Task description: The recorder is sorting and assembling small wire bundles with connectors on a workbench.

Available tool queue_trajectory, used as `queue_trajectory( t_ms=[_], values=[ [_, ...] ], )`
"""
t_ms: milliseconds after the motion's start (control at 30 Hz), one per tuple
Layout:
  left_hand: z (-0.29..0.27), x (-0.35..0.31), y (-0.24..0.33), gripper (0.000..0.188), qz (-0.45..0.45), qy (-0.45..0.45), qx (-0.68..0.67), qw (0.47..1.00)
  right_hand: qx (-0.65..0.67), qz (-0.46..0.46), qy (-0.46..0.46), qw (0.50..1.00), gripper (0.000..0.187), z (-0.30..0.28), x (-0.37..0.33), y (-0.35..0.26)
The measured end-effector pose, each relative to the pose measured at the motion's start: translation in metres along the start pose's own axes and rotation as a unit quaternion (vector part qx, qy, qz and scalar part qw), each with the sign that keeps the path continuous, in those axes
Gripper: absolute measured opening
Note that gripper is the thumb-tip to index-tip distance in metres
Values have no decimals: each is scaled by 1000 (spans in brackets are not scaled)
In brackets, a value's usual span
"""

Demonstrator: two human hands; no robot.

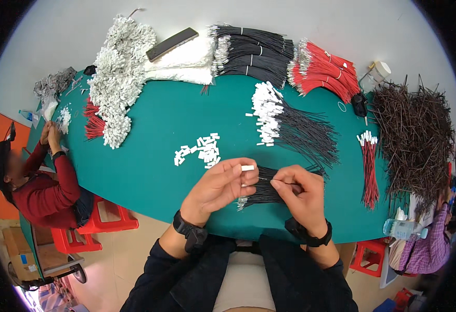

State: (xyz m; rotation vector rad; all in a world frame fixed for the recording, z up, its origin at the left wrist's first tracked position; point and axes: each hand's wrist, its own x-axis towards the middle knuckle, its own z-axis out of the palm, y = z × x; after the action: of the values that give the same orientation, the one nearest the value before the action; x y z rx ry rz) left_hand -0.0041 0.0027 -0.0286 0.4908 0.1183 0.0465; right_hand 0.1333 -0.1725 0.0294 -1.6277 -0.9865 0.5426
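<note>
My left hand [218, 188] pinches a small white plastic connector housing [247, 168] between thumb and forefinger. My right hand [303, 195], fingers closed, grips a thin black wire [267, 180] whose bare end points toward my left hand. Under both hands lies a bunch of loose black wires [261, 196] with metal tips at the left. Left of my hands, loose white housings [207, 150] are scattered on the green table [150, 151]. Farther back, black wires [306, 132] fan out to the right from white housings [267, 112] fitted on their ends.
Tied black wires [254, 52] and red wires [326, 70] line the back wall beside a dark phone [171, 44]. White-tipped cables [116, 78] pile up at left, brown wires [412, 140] at right. A bottle [405, 229] lies near the right edge. Two people sit at the table's ends.
</note>
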Motion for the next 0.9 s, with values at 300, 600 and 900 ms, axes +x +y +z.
queue_trajectory(
  t_ms=[300, 600, 900],
  values=[
    [5, 2, -3, 38, -11, -3, 8, 1000, -63, -88, 78, 991, 10, 5, 4, -10],
    [5, 2, -3, 40, -11, -2, 24, 1000, -80, -84, 84, 990, 8, 5, 4, -8],
    [6, 1, -3, 39, -9, 6, 23, 1000, -70, -101, 96, 988, 10, 6, 5, -2]
  ],
)
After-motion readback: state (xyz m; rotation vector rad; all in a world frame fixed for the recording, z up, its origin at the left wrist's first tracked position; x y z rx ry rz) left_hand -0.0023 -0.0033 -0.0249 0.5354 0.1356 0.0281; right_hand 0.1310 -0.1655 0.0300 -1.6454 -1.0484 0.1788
